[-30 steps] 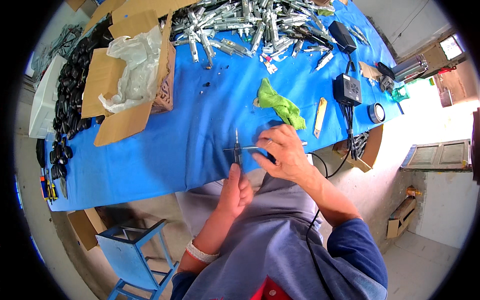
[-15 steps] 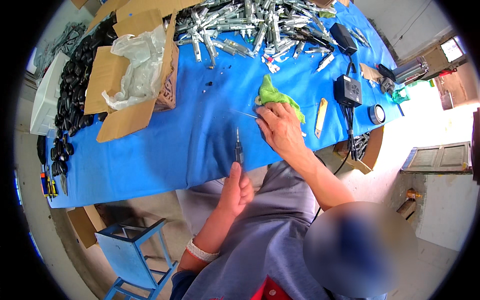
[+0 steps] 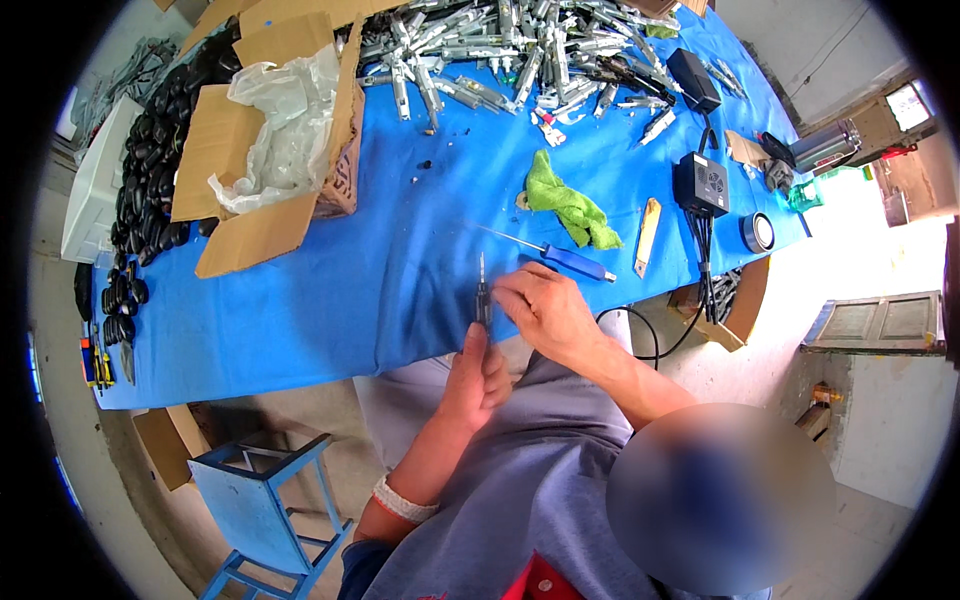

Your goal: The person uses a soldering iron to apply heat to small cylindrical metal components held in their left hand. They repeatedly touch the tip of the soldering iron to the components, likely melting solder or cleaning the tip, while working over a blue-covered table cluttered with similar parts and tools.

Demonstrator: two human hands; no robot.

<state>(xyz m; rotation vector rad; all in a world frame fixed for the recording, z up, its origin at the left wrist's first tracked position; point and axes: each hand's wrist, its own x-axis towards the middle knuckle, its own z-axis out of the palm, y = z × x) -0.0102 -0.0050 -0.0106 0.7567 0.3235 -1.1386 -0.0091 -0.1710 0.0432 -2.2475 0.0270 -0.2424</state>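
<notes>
My left hand is closed round the lower end of a slim dark part with a thin metal tip, holding it upright at the table's front edge. Right beside that part is my right hand, its fingers curled and thumb pressed to them. Whether anything sits in that pinch is hidden. Just beyond the right hand, a screwdriver with a blue handle lies on the blue cloth, its shaft pointing left. A crumpled green rag lies behind the screwdriver.
Metal mechanisms are heaped at the back. An open carton with plastic lining stands left, beside piled black pieces. To the right are a cutter knife, a black power box with cables and a tape roll.
My right hand has let go of the screwdriver, leaving it by the rag, and has come nearer to the slim part. My left hand keeps its hold with little movement.
</notes>
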